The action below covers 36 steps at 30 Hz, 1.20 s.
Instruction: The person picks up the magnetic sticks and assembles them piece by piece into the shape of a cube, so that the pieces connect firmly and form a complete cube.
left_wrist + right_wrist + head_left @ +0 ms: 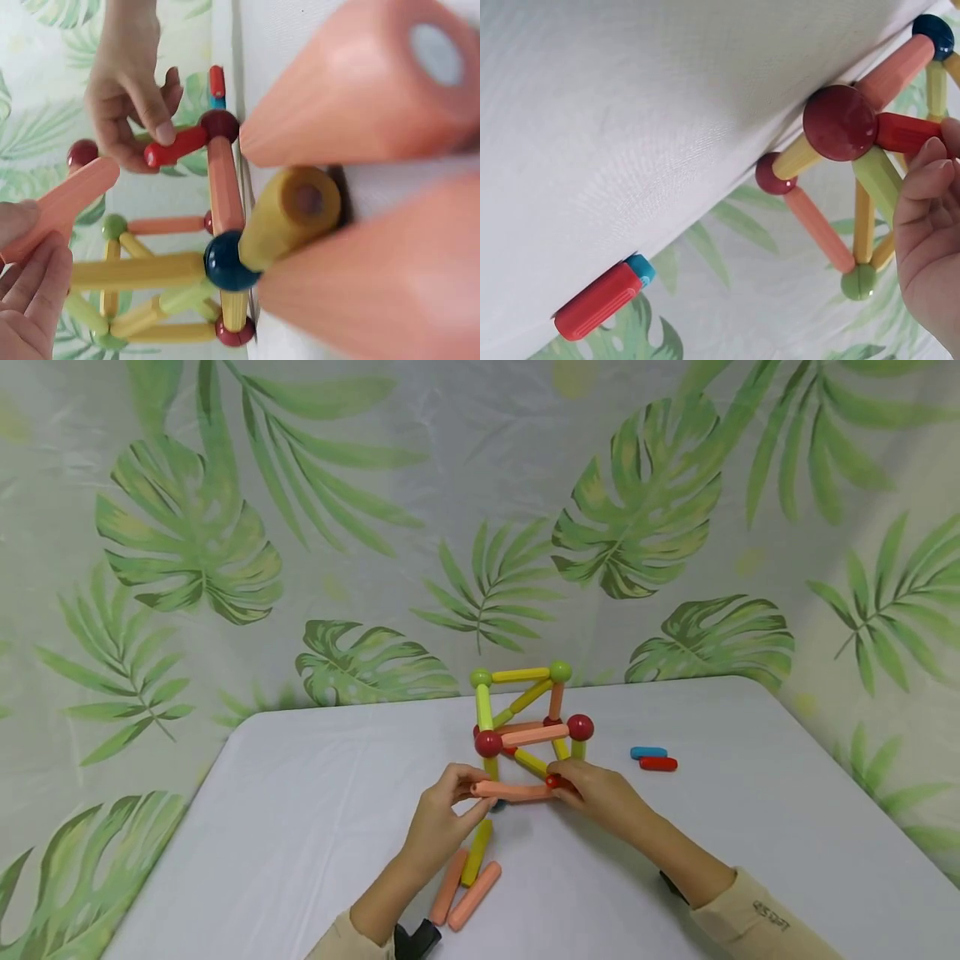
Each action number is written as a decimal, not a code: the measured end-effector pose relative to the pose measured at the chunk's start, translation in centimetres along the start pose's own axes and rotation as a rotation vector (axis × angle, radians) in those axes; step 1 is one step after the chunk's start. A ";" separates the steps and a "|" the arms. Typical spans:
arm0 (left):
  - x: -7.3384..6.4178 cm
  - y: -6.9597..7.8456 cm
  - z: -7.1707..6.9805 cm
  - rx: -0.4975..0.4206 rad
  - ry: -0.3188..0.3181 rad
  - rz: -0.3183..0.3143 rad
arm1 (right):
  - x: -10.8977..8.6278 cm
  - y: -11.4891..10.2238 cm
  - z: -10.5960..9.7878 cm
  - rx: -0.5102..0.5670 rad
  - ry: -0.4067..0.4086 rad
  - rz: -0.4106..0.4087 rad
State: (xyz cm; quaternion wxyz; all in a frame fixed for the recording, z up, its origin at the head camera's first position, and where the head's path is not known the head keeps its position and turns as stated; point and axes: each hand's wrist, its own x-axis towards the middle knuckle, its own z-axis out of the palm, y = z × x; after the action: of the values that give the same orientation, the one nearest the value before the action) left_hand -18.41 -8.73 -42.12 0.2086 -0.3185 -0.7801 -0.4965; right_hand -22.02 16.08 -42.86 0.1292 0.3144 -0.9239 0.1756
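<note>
A frame of magnetic rods and balls [534, 736] stands on the table, with green balls on top and red ones lower down. My left hand [435, 822] pinches a salmon rod [75, 202] between thumb and fingers, in front of the frame's near left corner. A dark blue ball [231, 260] sits at that corner. My right hand [603, 793] pinches a short red rod [178, 145] at the near right corner. One end of this rod touches a dark red ball [840, 122] at the bottom of the frame.
Nearer me lie a loose yellow rod [477, 855] and two salmon rods, one left [448, 887] and one right [475, 896]. Right of the frame, a short blue rod [648, 752] lies beside a short red rod [658, 764]. A leaf-print curtain [510, 485] hangs behind the white table [300, 810].
</note>
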 end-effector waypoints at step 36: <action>3.2 1.3 2.4 0.293 -0.269 -0.119 | 0.0 0.1 0.0 0.050 0.029 -0.025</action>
State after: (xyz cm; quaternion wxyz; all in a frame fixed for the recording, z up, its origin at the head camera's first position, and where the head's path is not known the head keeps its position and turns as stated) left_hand -19.82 -5.23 -40.23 0.1170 -0.3017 -0.8822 -0.3421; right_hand -22.10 16.16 -42.86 0.1366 0.3264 -0.9133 0.2016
